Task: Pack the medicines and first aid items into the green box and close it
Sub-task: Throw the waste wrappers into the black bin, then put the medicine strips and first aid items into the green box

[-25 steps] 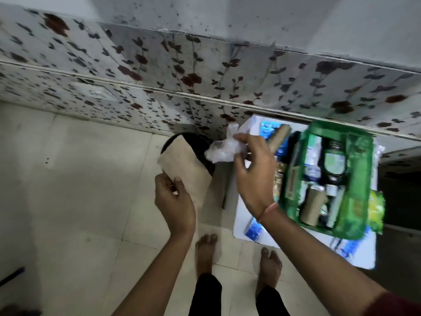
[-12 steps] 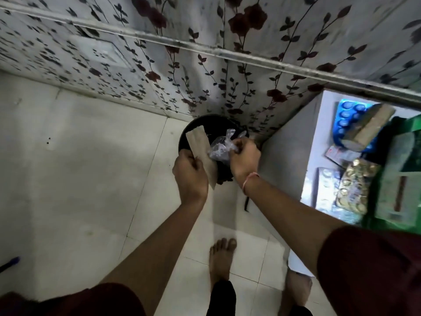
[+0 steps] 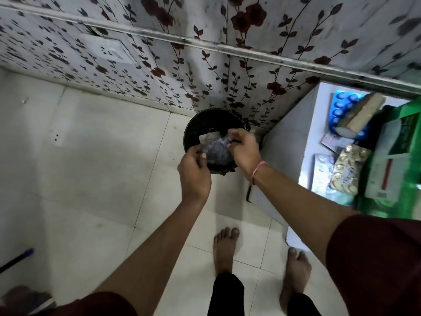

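Observation:
My right hand (image 3: 245,151) pinches a crumpled clear plastic bag (image 3: 215,150) over the mouth of a black bin (image 3: 193,128). My left hand (image 3: 193,173) hovers beside the bag with loosely parted fingers, its thumb tip at the bag's edge. A brown paper piece (image 3: 208,137) lies inside the bin, apart from that hand. The green box (image 3: 407,201) stands open at the right edge on a white table (image 3: 293,137). Beside it lie a blue blister pack (image 3: 339,106), a brown-wrapped roll (image 3: 362,115), a gold blister pack (image 3: 346,172) and a silver strip (image 3: 322,161).
The bin stands on a tiled floor against a flower-patterned wall (image 3: 159,71), next to the table's corner. My bare feet (image 3: 225,249) are below the hands. A blue pen (image 3: 17,261) lies at the lower left, with a sandal near the bottom-left corner.
Both hands went from beside the box down to the bin. The brown paper has left my left hand and now lies in the bin. The plastic bag has sunk lower into its mouth.

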